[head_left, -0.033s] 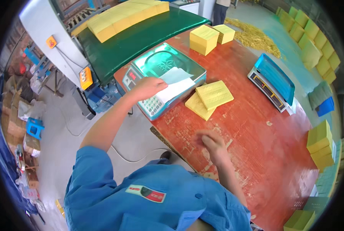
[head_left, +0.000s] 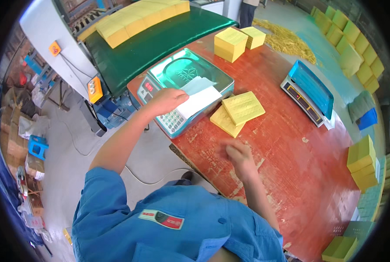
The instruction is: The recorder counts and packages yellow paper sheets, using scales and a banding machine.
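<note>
Indoors, the left hand (head_left: 163, 102) pinched white paper (head_left: 202, 102), likely light, floppy and best gripped by its edge, over the scale (head_left: 212, 72), while the blurred, half-curled right hand (head_left: 239, 158), apparently empty, hung above the red table (head_left: 291, 161).

To the near right of the silver-topped electronic scale (head_left: 213, 73), the right hand (head_left: 239, 159) is blurred, its fingers indistinct; over the scale, the left hand (head_left: 166, 101) hides part of the thin white sheets (head_left: 202, 100). Beside it, an upper flat yellow stack (head_left: 244, 107) partly covers a lower yellow stack (head_left: 224, 123). Well beyond it, the top edge cuts off a person in dark trousers (head_left: 247, 14).
</note>
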`<control>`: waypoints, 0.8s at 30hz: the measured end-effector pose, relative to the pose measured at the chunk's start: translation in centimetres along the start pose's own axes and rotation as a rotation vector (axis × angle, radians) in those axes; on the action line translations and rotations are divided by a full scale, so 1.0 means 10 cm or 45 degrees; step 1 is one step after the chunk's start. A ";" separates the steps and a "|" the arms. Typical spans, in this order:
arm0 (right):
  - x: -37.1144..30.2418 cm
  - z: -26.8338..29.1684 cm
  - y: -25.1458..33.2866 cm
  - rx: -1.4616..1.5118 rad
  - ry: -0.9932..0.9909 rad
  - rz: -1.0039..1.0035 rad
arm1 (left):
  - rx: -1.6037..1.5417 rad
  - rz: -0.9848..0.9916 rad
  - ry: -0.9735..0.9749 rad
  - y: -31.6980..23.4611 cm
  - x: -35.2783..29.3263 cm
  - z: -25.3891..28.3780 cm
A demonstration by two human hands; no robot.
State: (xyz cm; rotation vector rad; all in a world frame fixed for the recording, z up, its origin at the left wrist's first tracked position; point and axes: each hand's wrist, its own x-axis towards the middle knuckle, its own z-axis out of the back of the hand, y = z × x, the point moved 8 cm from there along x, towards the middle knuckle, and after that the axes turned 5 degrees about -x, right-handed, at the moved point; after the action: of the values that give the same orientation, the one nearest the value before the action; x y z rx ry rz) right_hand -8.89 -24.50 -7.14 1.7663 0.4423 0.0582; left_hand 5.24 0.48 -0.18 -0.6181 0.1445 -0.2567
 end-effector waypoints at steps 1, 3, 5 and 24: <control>0.26 -0.07 0.01 0.029 -0.039 0.017 | 0.000 -0.019 0.032 -0.09 -0.02 0.04; 0.69 -0.21 0.13 0.056 -0.100 0.048 | 0.063 -0.062 0.034 -0.05 0.00 0.06; 0.96 -0.34 0.30 -0.075 -0.203 0.114 | 0.110 -0.089 -0.018 0.02 0.03 0.12; 1.55 -0.85 0.45 -0.245 -0.562 0.259 | -0.999 -0.134 0.453 0.21 0.32 -0.04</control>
State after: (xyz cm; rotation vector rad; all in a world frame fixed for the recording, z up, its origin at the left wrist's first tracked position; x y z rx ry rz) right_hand 4.30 -12.37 -3.86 1.5708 -0.0621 -0.1394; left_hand 8.62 0.98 -1.92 -1.3590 0.5722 -0.4140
